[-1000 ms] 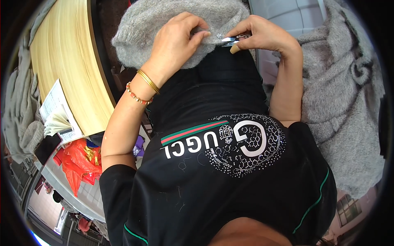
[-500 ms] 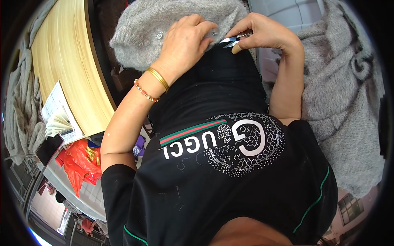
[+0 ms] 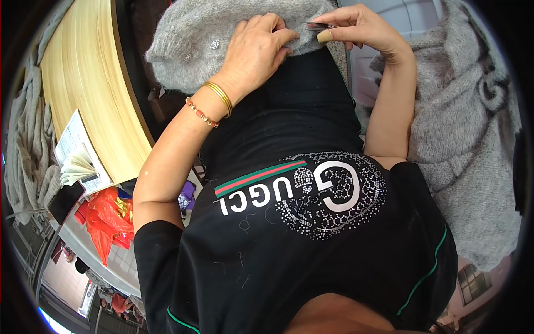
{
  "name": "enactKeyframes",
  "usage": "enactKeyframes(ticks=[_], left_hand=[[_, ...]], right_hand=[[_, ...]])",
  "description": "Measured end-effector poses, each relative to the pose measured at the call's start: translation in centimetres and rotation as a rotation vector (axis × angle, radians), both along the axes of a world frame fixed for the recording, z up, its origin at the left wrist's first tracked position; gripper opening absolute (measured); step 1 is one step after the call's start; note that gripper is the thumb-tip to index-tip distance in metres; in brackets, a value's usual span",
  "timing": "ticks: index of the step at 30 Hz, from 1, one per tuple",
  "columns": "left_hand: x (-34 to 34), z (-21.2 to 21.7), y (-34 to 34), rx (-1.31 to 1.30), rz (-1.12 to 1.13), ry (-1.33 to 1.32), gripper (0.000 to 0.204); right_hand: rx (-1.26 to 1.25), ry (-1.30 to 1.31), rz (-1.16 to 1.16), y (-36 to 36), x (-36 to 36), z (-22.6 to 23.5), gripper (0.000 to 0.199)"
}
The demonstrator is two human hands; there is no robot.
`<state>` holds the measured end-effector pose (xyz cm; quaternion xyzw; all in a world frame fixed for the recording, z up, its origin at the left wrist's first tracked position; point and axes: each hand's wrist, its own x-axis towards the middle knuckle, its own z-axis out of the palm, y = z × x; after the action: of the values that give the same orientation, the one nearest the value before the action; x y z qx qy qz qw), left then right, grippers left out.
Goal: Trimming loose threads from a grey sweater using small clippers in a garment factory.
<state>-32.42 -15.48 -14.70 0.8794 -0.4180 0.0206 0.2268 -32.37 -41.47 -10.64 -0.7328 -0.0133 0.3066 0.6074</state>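
Observation:
A fuzzy grey knit garment (image 3: 183, 30) lies across my lap, with sparkly round buttons (image 3: 214, 44) along it. My left hand (image 3: 257, 50) rests on the knit, its fingers closed and thumb and forefinger pinching a fold; whatever else is under the fingertips is hidden. To the right, my right hand (image 3: 364, 30) grips small metal thread snips (image 3: 319, 25) between thumb and fingers. The snips' blades point left, close to the garment's right end, and look almost together.
A wooden tabletop (image 3: 83, 72) curves along the left, with an open notebook (image 3: 80, 164) at its near end. Below sits a red plastic bag (image 3: 105, 217). More grey knitwear (image 3: 456, 145) is heaped on the right, beside a pale plastic bin (image 3: 389, 22).
My right hand has lifted the snips up and away from the left fingers, and their blades have come closer together. The left hand has shifted slightly right, now covering one button.

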Motion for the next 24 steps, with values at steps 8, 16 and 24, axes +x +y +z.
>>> enactKeyframes(ticks=[8, 16, 24], left_hand=[[-0.1, -0.4, -0.5, -0.051, 0.015, -0.041, 0.017], [0.9, -0.4, 0.0, -0.163, 0.026, 0.033, 0.007], [1.0, 0.5, 0.5, -0.656, 0.280, 0.781, 0.013]], right_hand=[[0.008, -0.006, -0.022, 0.3, 0.0, -0.6, 0.033], [0.021, -0.068, 0.050, -1.2, 0.1, -4.0, 0.035], [-0.180, -0.037, 0.184, -0.3, -0.2, -2.0, 0.033]])
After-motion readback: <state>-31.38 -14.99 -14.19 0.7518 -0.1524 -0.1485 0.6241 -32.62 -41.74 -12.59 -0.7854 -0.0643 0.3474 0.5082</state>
